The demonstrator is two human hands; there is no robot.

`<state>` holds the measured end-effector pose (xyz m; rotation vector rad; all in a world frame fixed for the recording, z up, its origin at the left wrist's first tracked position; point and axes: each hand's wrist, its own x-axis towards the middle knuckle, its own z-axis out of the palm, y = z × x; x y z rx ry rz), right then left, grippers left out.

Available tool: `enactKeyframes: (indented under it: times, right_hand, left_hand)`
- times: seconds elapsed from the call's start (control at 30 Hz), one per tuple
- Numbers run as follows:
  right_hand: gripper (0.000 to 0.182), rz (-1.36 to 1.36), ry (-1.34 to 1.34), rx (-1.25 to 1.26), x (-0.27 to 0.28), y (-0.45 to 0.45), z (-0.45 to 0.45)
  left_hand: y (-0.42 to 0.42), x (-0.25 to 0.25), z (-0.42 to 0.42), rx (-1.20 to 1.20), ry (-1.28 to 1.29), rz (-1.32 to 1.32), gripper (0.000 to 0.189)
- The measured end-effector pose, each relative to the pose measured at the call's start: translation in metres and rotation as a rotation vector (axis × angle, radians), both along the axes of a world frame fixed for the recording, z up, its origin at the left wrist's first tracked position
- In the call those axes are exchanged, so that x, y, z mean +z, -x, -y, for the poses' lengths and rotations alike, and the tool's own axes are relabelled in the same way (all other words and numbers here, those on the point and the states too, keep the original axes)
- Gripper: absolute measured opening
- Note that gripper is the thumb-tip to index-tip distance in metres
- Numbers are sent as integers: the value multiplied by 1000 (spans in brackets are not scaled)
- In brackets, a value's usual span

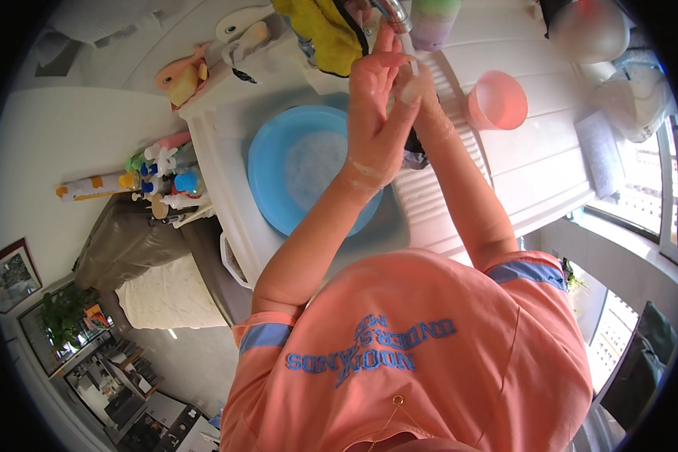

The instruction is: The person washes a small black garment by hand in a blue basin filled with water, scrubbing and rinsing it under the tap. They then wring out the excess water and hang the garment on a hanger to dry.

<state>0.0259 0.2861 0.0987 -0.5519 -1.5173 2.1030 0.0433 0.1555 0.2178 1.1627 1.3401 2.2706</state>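
Observation:
My left hand [376, 113] is wet and raised beneath the chrome tap [395, 14], its fingers apart and its thumb across my right hand [422, 93]. Water runs from the tap onto the right hand, whose fingers are mostly hidden. A light blue basin [265, 169] with sudsy water stands in the sink [398, 217], partly below the left hand and forearm. Dark cloth [415, 158] lies on the ribbed washboard [429, 192], partly hidden by the hands. A yellow cloth [336, 39] with a black edge hangs left of the tap.
A pink cup [497, 100] stands on the white counter [542, 158], right of the hands. A green and purple container [435, 22] is beside the tap. Several bottles [186, 181] stand left of the sink. Soap rests on a pink whale-shaped holder [178, 70] at the upper left.

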Motion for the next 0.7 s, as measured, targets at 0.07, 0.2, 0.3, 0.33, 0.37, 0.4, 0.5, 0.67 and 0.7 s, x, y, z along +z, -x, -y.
enactKeyframes:
  times: [0.07, 0.2, 0.3, 0.33, 0.37, 0.4, 0.5, 0.67, 0.7]
  right_hand:
    - [20, -58, 213, 65, -21, -7, 4]
    - [21, -54, 764, 169, -30, -10, 3]
    - [24, -181, 1120, 268, -28, -10, 1]
    - [23, -226, 1160, 301, -29, -12, 2]
    - [18, -294, 1182, 398, -30, -16, 1]
    - [18, -238, 1252, 287, -17, -16, 11]
    - [22, -272, 1344, 112, 4, -20, 45]
    - [30, -8, 988, -281, 52, -40, 66]
    - [34, 114, 826, -338, 57, -42, 65]
  left_hand:
    - [-1, -3, 6, 15, -5, 86, 33]
    - [-5, -49, 20, 209, 57, 263, 30]
    - [-13, -95, 17, 327, 181, 517, 32]
    - [-12, -102, 15, 283, 206, 621, 34]
    - [-8, -106, 11, 237, 231, 727, 35]
    - [-2, -110, 9, 202, 250, 831, 37]
    - [11, -104, -5, -133, 54, 1021, 36]
    - [44, -127, -21, -461, -58, 1118, 40]
    - [44, -126, -32, -517, -62, 1207, 37]
